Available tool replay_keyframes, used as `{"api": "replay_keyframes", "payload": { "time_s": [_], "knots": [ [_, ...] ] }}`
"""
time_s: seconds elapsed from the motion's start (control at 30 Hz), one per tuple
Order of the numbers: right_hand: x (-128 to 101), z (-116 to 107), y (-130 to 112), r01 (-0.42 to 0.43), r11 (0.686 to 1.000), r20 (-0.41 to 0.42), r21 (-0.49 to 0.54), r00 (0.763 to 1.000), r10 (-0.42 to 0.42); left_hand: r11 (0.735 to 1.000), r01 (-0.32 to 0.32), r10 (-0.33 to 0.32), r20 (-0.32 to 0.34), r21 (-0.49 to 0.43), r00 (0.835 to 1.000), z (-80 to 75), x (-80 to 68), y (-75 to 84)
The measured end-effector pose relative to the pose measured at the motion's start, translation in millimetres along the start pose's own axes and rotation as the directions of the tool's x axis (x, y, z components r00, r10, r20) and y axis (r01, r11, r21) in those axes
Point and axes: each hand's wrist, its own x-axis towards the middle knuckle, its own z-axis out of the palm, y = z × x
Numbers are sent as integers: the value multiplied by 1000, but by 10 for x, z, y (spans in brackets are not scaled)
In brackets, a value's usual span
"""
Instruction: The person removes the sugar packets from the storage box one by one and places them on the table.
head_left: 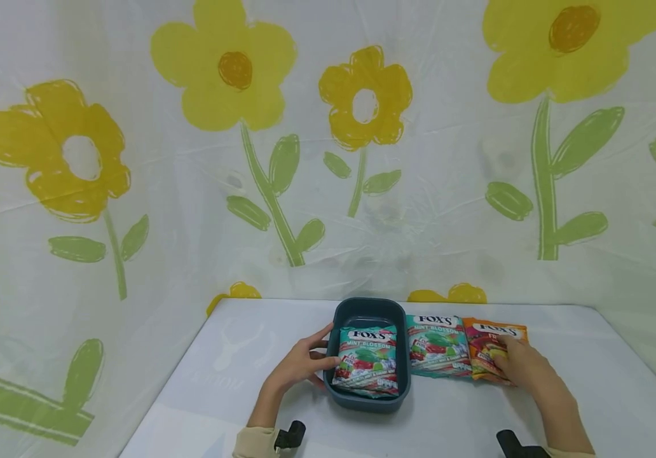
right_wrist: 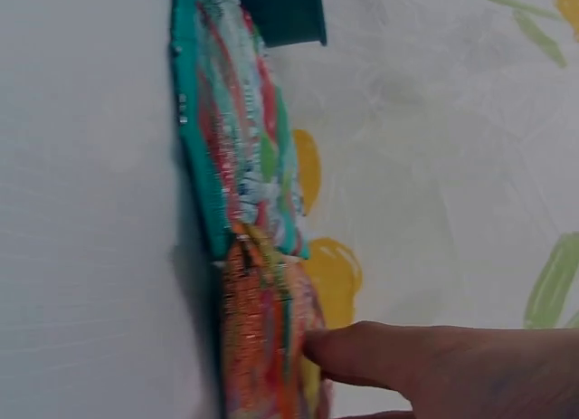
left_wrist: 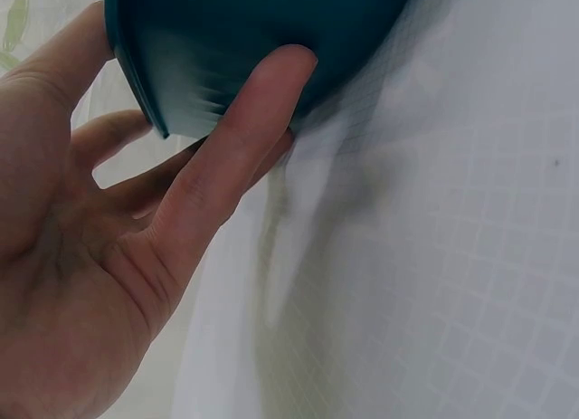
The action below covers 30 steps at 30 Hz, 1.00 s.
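We see a dark teal plastic tub [head_left: 369, 312] standing on the white desk [head_left: 236, 381], close to the front edge where we work. Inside it a Fox's Mint Blossom candy bag [head_left: 367, 361] leans tilted, its lower end resting toward the near rim.

Our left hand [head_left: 300, 366] lies against the tub's left wall, the thumb toward the rim and the fingers along the outside. In the left wrist view the fingers [left_wrist: 237, 143] are fairly straight and pressed flat on the tub's [left_wrist: 244, 48] curved side, so this grip is spread and steadying the tub rather than curling round it.

Just right of the tub a second Mint Blossom bag [head_left: 438, 346] lies flat on the desk, touching the tub's right wall. Beside it, and slightly overlapping its right edge, lies an orange Fox's fruit candy bag [head_left: 488, 346].

Our right hand [head_left: 519, 362] rests on top of the orange bag, covering its lower right part. In the right wrist view one straight finger [right_wrist: 380, 354] presses on the orange bag [right_wrist: 262, 347], with the teal bag [right_wrist: 231, 138] beyond it; the grip here looks flat and spread, though the other fingers are out of that view.

Behind the desk hangs a white sheet printed with yellow flowers [head_left: 231, 70].
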Motion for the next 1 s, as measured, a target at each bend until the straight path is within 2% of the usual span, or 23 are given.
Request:
{"api": "replay_keyframes", "payload": {
  "time_s": [0.13,0.3,0.47,1.0],
  "knots": [
    [1,-84,-57,15,1000,76,-10,997,-14,1000,-2,2,2,0,1000,1,-6,3],
    [-10,-171,-162,-23,1000,167,-3,986,23,1000,-4,4,1,2,1000,0,-7,11],
    [-37,-242,-287,-53,999,225,-7,973,53,1000,-10,10,3,-4,1000,0,-11,6],
    [-69,-324,-558,19,1000,222,11,975,-21,1000,-15,15,0,-2,1000,0,-11,-8]
  ]
}}
